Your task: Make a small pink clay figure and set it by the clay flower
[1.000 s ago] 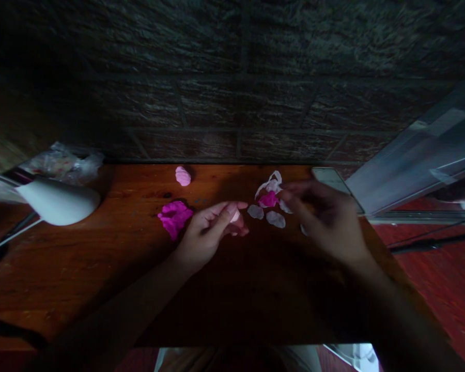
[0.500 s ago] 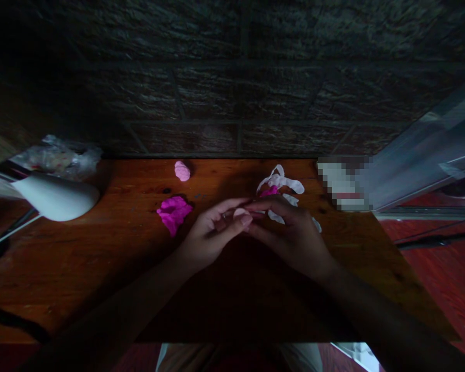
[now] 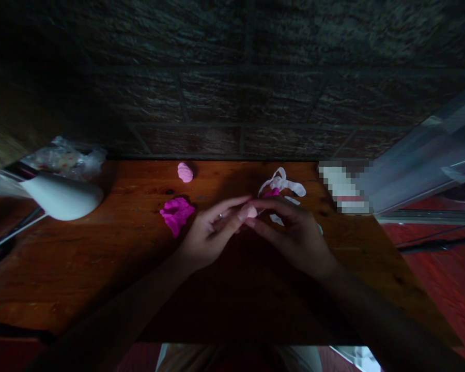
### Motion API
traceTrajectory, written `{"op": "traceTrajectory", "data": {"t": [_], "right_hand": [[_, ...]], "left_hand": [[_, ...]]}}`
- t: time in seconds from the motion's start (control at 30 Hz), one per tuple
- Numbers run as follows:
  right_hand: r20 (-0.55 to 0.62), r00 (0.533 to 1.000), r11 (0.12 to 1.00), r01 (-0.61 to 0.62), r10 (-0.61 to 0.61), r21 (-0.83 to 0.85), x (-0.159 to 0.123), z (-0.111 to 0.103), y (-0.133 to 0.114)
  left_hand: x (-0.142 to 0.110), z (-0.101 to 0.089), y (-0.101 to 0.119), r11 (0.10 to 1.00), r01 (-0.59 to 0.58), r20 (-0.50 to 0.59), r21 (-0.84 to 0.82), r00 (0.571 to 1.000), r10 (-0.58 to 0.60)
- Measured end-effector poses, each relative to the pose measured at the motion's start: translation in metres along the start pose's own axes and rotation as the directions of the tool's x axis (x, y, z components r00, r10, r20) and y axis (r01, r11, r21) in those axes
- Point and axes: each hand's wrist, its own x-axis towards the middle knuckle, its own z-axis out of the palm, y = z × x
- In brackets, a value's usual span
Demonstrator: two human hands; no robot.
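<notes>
Pale pink piece [image 3: 251,211] sat pinched between nearly closed fingertips of left hand [image 3: 209,235] and right hand [image 3: 300,240], right of magenta clump [image 3: 176,214]. Light pink lump [image 3: 185,172] lay behind that clump, on table [image 3: 101,248].

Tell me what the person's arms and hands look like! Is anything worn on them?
The hands wear no gloves. On a finger of the left hand is a small shiny spot, which looks like a ring; none shows on the right hand. No sleeve, watch or bracelet can be seen on the forearms, but shadow hides them lower down, so I can't be sure there.
</notes>
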Motion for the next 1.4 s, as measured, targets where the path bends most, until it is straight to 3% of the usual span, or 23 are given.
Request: {"op": "traceTrajectory", "data": {"t": [0.1, 0.2, 0.43, 0.6, 0.73, 1.0, 1.23, 1.4], "right_hand": [[-0.023, 0.997, 0.994, -0.065, 0.067, 0.083, 0.000, -0.001, 0.001], [-0.006, 1.000, 0.997, -0.029, 0.030, 0.066, -0.001, -0.001, -0.001], [0.038, 0.989, 0.964, 0.150, -0.145, -0.220, -0.004, -0.004, -0.010], [0.060, 0.974, 0.931, 0.224, -0.216, -0.287, -0.002, -0.005, -0.007], [0.062, 0.979, 0.928, 0.205, -0.196, -0.312, -0.002, -0.004, -0.003], [0.039, 0.977, 0.945, 0.215, -0.212, -0.248, 0.000, -0.002, 0.000], [0.006, 0.973, 0.935, 0.223, -0.230, -0.277, -0.001, 0.002, 0.004], [0.115, 0.966, 0.950, 0.249, -0.231, -0.186, 0.002, -0.005, 0.004]], "left_hand": [[0.003, -0.004, 0.001, 1.000, 0.003, -0.018, -0.007, 1.000, -0.003], [0.005, -0.006, -0.001, 1.000, -0.008, -0.035, -0.025, 0.999, 0.007], [0.005, -0.006, -0.005, 0.999, -0.011, -0.021, -0.043, 1.000, 0.010], [0.006, -0.003, -0.001, 0.997, 0.040, -0.002, -0.066, 0.999, -0.040], [0.005, 0.000, -0.002, 0.982, 0.126, 0.032, -0.138, 0.992, -0.122], [0.007, -0.003, -0.003, 0.809, 0.406, 0.152, -0.425, 0.913, -0.378], [0.006, -0.001, -0.002, 0.697, 0.478, 0.203, -0.534, 0.873, -0.443], [0.007, -0.002, -0.003, 0.682, 0.519, 0.261, -0.516, 0.853, -0.451]]}}
